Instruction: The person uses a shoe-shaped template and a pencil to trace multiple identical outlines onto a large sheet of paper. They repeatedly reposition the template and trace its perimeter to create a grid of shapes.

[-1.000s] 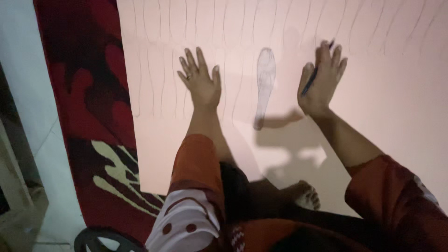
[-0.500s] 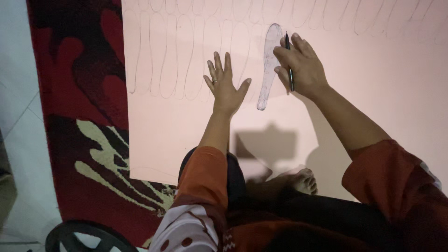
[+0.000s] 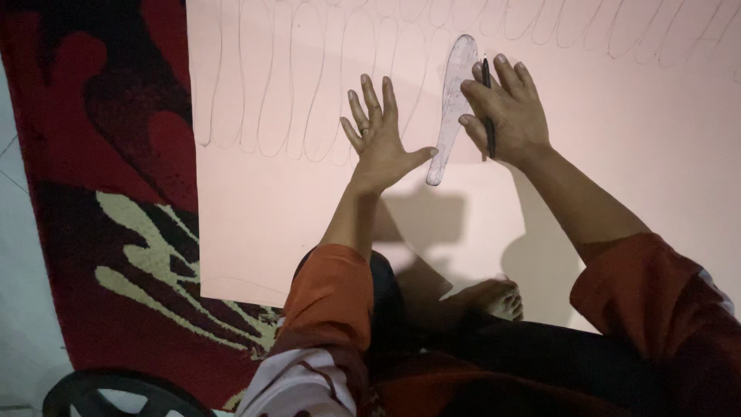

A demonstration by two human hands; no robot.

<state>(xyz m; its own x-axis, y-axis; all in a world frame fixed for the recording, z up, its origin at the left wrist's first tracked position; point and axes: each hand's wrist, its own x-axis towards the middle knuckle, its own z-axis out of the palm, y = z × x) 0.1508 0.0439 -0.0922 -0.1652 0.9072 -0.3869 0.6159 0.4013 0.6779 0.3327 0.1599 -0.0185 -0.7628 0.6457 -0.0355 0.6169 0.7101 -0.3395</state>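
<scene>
Fingers of the left hand (image 3: 380, 139) lay spread flat, empty, pinning the pink sheet (image 3: 293, 216) to the floor; the right hand (image 3: 505, 116) gripped a dark pen (image 3: 488, 116) while steadying the pale template (image 3: 451, 104) among pencilled outlines (image 3: 270, 100); the red carpet (image 3: 116, 193) lay underneath.
</scene>
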